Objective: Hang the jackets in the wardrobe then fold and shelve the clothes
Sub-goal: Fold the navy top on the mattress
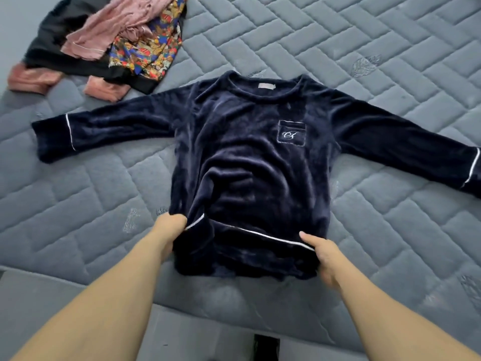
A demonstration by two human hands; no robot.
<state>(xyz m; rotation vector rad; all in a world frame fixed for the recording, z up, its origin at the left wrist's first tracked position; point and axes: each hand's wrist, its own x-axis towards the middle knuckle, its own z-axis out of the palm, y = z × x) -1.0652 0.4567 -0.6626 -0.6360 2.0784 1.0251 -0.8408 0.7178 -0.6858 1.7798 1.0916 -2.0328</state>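
Observation:
A dark navy velvet top (242,157) with white piping and an embroidered chest pocket lies face up on the grey quilted mattress (364,61), both sleeves spread out to the sides. My left hand (169,230) grips the hem at its left corner, bunching the fabric there. My right hand (322,254) holds the hem at its right corner, thumb on top along the white piping, fingers hidden under the cloth. The hem hangs slightly past the mattress's near edge.
At the far left of the mattress sits a heap of clothes: a black garment (52,43), a pink one (104,29) and a colourful patterned one (153,45). The mattress's near edge (234,303) runs below my hands.

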